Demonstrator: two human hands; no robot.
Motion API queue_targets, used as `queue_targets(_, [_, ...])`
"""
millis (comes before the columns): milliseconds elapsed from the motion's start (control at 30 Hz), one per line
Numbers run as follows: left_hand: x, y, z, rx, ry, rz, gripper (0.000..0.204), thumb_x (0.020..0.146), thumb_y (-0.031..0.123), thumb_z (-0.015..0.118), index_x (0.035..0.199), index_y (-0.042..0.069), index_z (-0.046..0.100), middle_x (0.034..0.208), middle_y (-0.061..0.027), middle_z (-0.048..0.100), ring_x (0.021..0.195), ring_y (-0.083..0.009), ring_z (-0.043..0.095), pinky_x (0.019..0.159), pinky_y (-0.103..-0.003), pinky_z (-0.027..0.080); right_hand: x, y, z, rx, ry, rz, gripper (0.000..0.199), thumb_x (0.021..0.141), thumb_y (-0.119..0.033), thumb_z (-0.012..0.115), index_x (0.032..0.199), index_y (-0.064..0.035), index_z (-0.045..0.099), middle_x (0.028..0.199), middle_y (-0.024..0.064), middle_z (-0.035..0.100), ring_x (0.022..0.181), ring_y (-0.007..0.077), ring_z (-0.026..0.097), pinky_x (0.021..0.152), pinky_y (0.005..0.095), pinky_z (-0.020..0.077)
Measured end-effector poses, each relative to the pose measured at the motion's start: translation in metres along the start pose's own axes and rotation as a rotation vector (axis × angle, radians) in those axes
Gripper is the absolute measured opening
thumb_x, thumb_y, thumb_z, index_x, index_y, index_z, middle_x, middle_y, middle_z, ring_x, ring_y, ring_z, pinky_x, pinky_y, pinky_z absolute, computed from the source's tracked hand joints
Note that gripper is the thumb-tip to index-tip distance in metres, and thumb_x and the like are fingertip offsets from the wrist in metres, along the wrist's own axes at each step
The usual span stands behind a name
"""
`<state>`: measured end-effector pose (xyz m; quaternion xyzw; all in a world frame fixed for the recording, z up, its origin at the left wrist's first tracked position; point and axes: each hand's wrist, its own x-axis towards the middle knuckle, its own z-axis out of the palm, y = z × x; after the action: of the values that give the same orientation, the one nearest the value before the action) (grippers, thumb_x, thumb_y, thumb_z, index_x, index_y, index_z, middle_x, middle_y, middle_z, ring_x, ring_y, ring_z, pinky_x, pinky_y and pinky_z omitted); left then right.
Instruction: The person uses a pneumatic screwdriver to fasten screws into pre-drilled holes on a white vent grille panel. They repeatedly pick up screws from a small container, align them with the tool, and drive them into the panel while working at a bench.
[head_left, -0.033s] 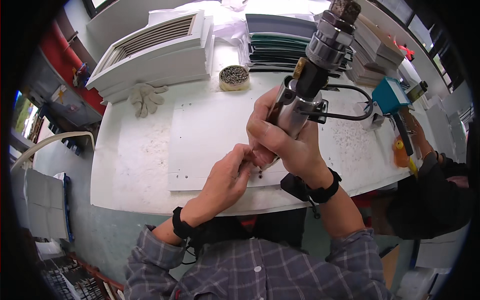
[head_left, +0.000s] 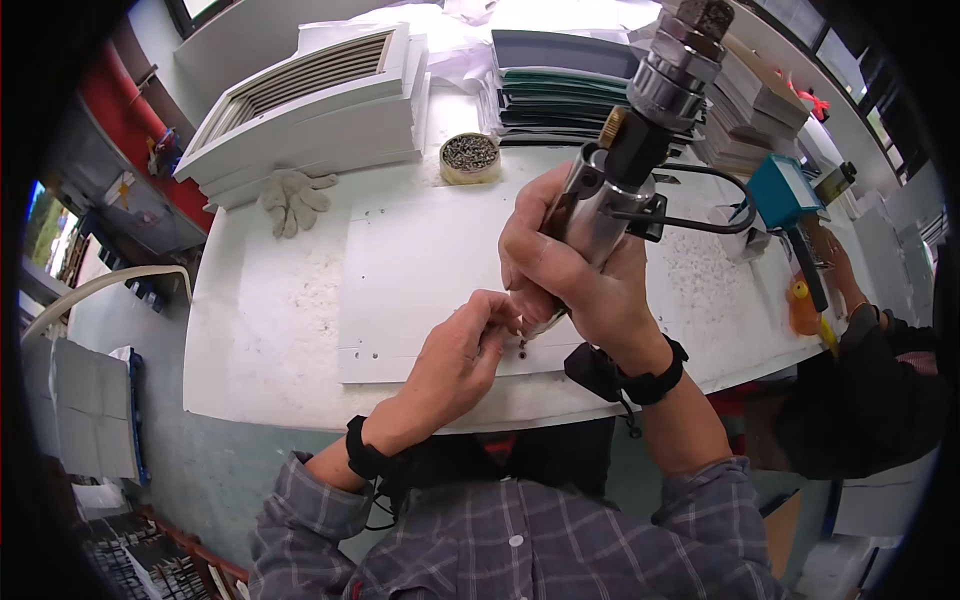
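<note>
My right hand [head_left: 580, 275] is wrapped round a silver and black air screwdriver [head_left: 610, 195], which leans with its upper end to the right and its lower end down at a white panel [head_left: 430, 270]. The lower tip of the tool is hidden behind my fingers. My left hand [head_left: 455, 355] has thumb and fingers pinched together right beside that tip, low over the panel. What the pinch holds, if anything, is too small or covered to make out. Small dark holes [head_left: 522, 350] show in the panel just below my fingers.
Beyond the panel stand a round tub of small metal screws [head_left: 470, 155], a stack of white louvred frames [head_left: 310, 110] and dark sheets [head_left: 560, 100]. A pale glove [head_left: 293, 200] lies at left. At right, a co-worker's hand [head_left: 840, 265] is near a teal-headed tool [head_left: 785, 190].
The screwdriver and my right hand have shifted slightly to the right. My left hand stays pinched beside the tip.
</note>
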<state>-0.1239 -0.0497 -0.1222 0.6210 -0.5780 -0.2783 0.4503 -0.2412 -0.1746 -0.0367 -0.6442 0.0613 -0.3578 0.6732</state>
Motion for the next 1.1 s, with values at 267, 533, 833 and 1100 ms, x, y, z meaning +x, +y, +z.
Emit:
queue_targets(267, [0.079, 0.005, -0.075, 0.365, 0.085, 0.060, 0.019, 0.094, 0.006, 0.063, 0.112, 0.000, 0.058, 0.097, -0.0168, 0.069, 0.090, -0.0315, 0.069, 0.079, -0.038, 0.054, 0.042, -0.023, -0.041, 0.027, 0.178, -0.271, 0.019, 0.095, -0.019, 0.065, 0.097, -0.0016, 0.060, 0.078, 0.0086, 0.065, 0.045, 0.0072, 0.052, 0.042, 0.0246, 0.0450])
queue_targets(533, [0.196, -0.052, -0.100, 0.749, -0.030, 0.044, 0.018, 0.090, 0.011, 0.066, 0.105, 0.001, 0.069, 0.096, -0.0180, 0.068, 0.094, -0.0379, 0.064, 0.085, -0.046, 0.050, 0.052, -0.013, -0.065, 0.120, 0.263, -0.276, 0.018, 0.095, -0.018, 0.065, 0.098, -0.0010, 0.061, 0.077, 0.0089, 0.065, 0.045, 0.0089, 0.054, 0.043, 0.0260, 0.0450])
queue_targets(833, [0.209, -0.053, -0.090, 0.768, -0.004, 0.048, 0.012, 0.091, 0.010, 0.064, 0.096, 0.000, 0.066, 0.097, -0.0186, 0.068, 0.094, -0.0383, 0.064, 0.084, -0.045, 0.050, 0.052, -0.011, -0.082, 0.042, 0.266, -0.280, 0.017, 0.099, -0.022, 0.058, 0.103, -0.0061, 0.056, 0.084, 0.0072, 0.059, 0.045, 0.0053, 0.046, 0.043, 0.0238, 0.0423])
queue_targets(1100, [0.189, -0.037, -0.082, 0.757, 0.123, 0.220, 0.009, 0.092, 0.008, 0.060, 0.095, 0.000, 0.057, 0.088, -0.0169, 0.064, 0.085, -0.0371, 0.062, 0.079, -0.045, 0.048, 0.052, -0.013, -0.086, 0.169, 0.329, -0.254, 0.018, 0.093, -0.019, 0.067, 0.095, -0.0016, 0.063, 0.076, 0.0087, 0.063, 0.046, 0.0089, 0.054, 0.043, 0.0265, 0.0453])
